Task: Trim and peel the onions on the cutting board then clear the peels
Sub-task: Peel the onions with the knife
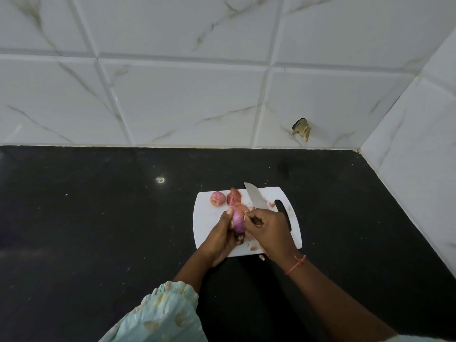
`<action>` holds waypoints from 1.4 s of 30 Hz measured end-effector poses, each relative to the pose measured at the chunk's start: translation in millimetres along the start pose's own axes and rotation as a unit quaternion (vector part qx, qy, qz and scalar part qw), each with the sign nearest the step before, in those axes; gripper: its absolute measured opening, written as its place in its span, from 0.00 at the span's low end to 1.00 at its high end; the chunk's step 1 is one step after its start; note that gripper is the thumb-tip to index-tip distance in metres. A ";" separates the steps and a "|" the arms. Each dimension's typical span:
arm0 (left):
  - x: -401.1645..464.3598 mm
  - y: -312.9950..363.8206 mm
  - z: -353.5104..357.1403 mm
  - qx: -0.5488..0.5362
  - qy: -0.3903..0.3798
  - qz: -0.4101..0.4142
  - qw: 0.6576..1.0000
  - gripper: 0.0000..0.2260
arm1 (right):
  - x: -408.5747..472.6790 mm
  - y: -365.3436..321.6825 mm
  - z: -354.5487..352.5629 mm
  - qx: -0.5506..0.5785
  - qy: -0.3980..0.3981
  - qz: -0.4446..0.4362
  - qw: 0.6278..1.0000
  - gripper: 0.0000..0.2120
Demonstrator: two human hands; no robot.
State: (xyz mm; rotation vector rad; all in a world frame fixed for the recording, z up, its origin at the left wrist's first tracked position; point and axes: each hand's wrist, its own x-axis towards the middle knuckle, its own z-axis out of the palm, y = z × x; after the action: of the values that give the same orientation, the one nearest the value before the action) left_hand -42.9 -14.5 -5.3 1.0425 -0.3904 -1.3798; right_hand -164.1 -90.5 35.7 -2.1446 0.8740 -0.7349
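From the head camera, the left hand (223,233) is cupping a red onion (238,222) above the white cutting board (212,218), fingers curled round it, its long axis running roughly from the person toward the wall. The right hand (267,227) is pinching at the onion's upper side, fingertips closed on the skin; what exactly they are holding is hard to tell. A second onion (217,198) is sitting at the board's far left corner, with loose peels (233,195) beside it. A knife (256,197) is lying on the board, tip pointing away toward the wall. The board is resting on the black desk (98,218).
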 end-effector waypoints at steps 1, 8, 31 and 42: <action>0.3 -0.3 -0.2 -0.001 0.000 -0.002 1.000 0.24 | -1.2 -1.1 -0.8 0.007 -0.005 0.004 1.000 0.08; 1.8 -1.7 -0.6 0.010 0.004 -0.005 1.000 0.24 | -2.2 -3.9 -2.1 -0.005 0.000 -0.006 1.000 0.12; 4.6 -0.8 -7.3 -0.042 0.024 -0.025 0.999 0.27 | -6.9 4.8 6.0 -0.049 -0.029 -0.027 0.998 0.11; 4.9 -1.9 -4.3 -0.019 0.012 -0.009 1.000 0.25 | -4.2 2.2 3.6 -0.077 -0.040 -0.042 0.995 0.03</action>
State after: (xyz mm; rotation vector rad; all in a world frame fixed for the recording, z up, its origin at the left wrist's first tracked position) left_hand -39.7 -17.2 -10.7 1.0324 -0.3359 -1.3841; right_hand -165.0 -87.2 30.9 -2.3434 0.8245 -0.6357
